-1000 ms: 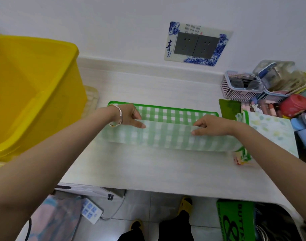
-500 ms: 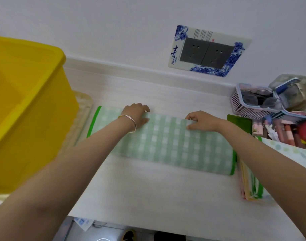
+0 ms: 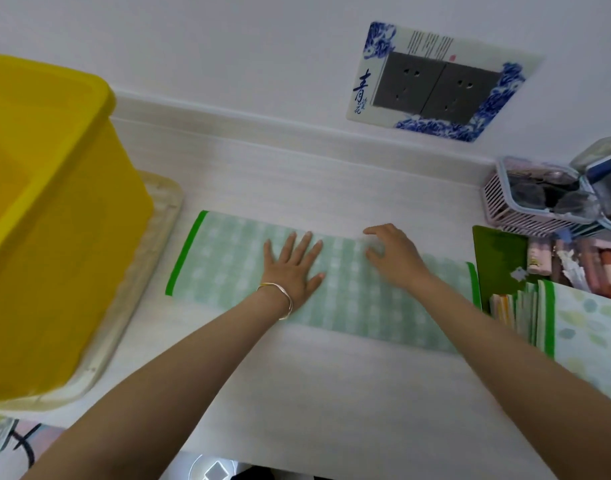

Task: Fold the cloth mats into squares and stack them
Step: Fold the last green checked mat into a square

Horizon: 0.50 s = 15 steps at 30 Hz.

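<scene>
- Head view: left hand (image 3: 292,268), released from the edge, presses flat on the mat (image 3: 228,265).
- Mat now lies on the table (image 3: 332,393) as a doubled strip; cross-folds remain.
- Right hand (image 3: 394,258): fingers bent at far edge, grip unclear.

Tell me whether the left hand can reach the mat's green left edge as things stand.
Probably yes. The left hand lies flat on the mat, and only bare mat lies between it and the green left edge. The yellow bin stands off to the side, clear of that edge.
</scene>
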Available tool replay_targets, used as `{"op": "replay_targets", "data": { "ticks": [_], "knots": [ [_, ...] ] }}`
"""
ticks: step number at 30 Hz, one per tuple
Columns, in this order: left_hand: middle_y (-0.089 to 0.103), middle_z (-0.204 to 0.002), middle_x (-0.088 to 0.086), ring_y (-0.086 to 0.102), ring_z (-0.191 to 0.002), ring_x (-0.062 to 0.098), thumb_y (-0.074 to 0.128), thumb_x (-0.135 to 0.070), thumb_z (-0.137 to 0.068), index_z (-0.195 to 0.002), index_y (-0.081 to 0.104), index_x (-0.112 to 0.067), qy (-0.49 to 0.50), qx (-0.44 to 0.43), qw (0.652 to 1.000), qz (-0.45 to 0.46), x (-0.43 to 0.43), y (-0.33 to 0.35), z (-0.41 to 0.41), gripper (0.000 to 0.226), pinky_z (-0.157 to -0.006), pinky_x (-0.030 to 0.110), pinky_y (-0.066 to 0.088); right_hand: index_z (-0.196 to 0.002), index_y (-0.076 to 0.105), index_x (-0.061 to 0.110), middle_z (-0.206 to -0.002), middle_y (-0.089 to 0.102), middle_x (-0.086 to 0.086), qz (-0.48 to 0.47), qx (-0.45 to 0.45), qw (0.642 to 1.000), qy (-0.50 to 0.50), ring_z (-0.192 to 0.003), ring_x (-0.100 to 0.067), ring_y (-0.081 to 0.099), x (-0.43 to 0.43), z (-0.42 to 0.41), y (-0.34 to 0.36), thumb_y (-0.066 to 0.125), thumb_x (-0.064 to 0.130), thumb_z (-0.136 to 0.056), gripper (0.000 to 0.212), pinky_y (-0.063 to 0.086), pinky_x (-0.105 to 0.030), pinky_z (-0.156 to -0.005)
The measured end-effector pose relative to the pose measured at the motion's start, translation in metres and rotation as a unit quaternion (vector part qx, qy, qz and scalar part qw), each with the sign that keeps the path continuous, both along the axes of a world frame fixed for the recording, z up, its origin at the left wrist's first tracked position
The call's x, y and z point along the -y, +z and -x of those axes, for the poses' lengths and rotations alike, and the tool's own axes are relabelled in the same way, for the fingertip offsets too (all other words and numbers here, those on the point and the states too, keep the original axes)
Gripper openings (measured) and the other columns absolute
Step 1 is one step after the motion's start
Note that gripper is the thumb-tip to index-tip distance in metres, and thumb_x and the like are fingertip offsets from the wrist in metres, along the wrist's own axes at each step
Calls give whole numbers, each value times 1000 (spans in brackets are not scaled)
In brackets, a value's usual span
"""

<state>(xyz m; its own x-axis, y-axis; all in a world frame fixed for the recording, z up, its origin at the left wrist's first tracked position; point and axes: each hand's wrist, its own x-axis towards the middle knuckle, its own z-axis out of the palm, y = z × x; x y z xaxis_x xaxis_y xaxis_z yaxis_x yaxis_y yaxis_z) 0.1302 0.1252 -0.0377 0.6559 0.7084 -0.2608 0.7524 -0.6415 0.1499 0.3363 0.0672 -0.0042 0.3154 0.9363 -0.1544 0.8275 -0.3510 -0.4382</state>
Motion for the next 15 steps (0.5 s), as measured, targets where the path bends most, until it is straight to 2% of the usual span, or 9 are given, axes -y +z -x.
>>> {"op": "replay_targets", "data": {
  "ticks": [2, 5, 7, 9, 12, 15],
  "knots": [
    [-14, -157, -7, -13, -144, 20, 4, -58, -91, -148, -9, -32, 10, 11, 1000, -12, 4, -6, -1, 63, -110, 58, -8, -129, 53, 6, -136, 51, -14, -72, -12, 997, -34, -128, -29, 44, 8, 27, -13, 55, 14, -91, 39, 29, -32, -107],
    [-11, -157, -8, -13, -144, 19, -14, -57, -77, -148, -6, -34, 28, 41, 998, -26, 8, -12, -1, 75, -110, 57, -11, -139, 42, 6, -149, 37, -11, -98, -16, 991, -86, -141, -25, 28, 18, 75, -31, 41, 23, -96, 46, 15, -35, -115],
    [-9, -157, -8, -11, -145, 19, -13, -55, -78, -148, -4, -34, 35, 55, 997, -33, 9, -14, 0, 73, -110, 56, -12, -142, 38, 7, -152, 31, -7, -103, -12, 990, -101, -143, -21, 22, 22, 101, -40, 28, 31, -95, 53, 11, -38, -117],
    [-8, -157, -8, -11, -145, 18, -11, -53, -80, -148, -3, -34, 37, 62, 997, -36, 9, -15, 0, 71, -110, 56, -12, -142, 39, 8, -152, 32, -6, -103, 26, 990, -90, -142, -21, 24, 24, 114, -48, 20, 34, -94, 58, 12, -41, -117],
    [-7, -157, -9, -11, -145, 18, -9, -52, -81, -148, -2, -35, 37, 69, 996, -41, 8, -17, 1, 69, -111, 56, -11, -141, 42, 11, -150, 36, -6, -84, 74, 990, -80, -141, -21, 29, 25, 115, -54, 22, 35, -95, 56, 16, -43, -116],
    [-5, -157, -9, -10, -145, 18, -8, -52, -83, -148, -1, -34, 32, 76, 996, -43, 9, -16, 2, 68, -112, 55, -11, -143, 40, 19, -152, 33, -2, -79, 99, 991, -52, -142, -18, 25, 34, 103, -56, 25, 39, -95, 54, 11, -39, -116]
  ]
}}
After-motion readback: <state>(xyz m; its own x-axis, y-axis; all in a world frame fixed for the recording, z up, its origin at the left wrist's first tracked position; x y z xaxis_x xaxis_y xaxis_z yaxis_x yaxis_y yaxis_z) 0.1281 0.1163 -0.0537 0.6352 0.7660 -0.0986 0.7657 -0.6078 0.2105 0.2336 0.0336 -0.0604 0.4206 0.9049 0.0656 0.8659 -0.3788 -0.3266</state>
